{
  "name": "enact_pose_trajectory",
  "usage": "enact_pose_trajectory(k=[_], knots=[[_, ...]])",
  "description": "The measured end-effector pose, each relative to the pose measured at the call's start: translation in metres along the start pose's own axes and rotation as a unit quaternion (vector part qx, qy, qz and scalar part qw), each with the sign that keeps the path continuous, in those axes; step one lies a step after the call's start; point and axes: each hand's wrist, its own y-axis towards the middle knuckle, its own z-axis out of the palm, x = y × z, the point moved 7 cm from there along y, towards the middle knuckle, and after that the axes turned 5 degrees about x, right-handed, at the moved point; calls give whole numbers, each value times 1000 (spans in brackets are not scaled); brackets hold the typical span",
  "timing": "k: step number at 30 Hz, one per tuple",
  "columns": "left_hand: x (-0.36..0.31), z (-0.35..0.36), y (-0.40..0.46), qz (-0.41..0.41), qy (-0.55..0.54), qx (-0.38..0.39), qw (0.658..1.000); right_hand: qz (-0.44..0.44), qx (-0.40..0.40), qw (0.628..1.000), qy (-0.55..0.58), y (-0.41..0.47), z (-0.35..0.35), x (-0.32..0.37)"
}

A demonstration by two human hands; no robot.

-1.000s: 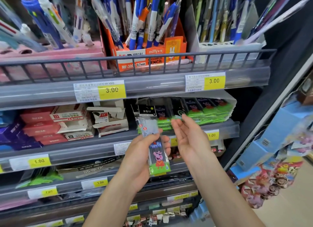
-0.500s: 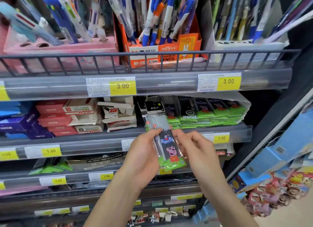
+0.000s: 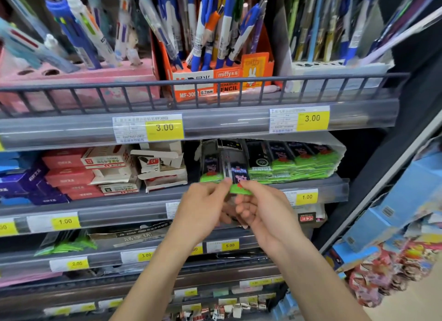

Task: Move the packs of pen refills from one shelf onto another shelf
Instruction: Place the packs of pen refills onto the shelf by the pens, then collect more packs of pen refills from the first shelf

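Note:
A pack of pen refills, clear with a green bottom and a pink cartoon pig, stands tilted at the front edge of the second shelf. My left hand pinches its lower left edge and my right hand pinches its green bottom from the right. Behind it a row of several like packs leans across the shelf, with one more pack just to the left. More green packs lie on the shelf below, at the left.
Red and white small boxes fill the second shelf's left half. Above, a railed shelf holds pens in an orange box and a pink box. Yellow price tags line the shelf fronts. Blue boxes hang at the right.
Both hands have raised the pack from in front of the lower shelves up into the second shelf. My right hand, free a second ago, has taken hold of its bottom.

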Motion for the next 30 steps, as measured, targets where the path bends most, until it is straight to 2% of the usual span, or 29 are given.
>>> enact_pose_trajectory(k=[1, 3, 5, 7, 10, 13, 19, 28, 30], knots=[[-4, -11, -1, 47, 83, -67, 993, 3, -10, 1000, 15, 5, 1, 0], [-17, -23, -8, 162, 198, -166, 952, 3, -23, 999, 49, 12, 2, -2], [-27, -18, -10, 247, 250, -160, 922, -2, -25, 996, 86, 16, 4, -4], [-28, -14, -6, 285, 293, -135, 903, -11, -20, 992, 122, 16, 3, -7], [-31, -13, 6, 285, 332, -101, 893, -31, -3, 988, 151, 12, -3, -7], [-33, -10, 15, 290, 334, -85, 893, -50, -27, 992, 116, 10, -15, -4], [-34, -6, 28, 281, 304, -136, 900, -103, -101, 990, -3, 18, -29, 17], [-31, 3, 27, 270, 293, -178, 900, -145, -129, 977, -85, 25, -46, 26], [-26, 3, 25, 274, 306, -186, 893, -207, -143, 953, -168, 20, -51, 32]])
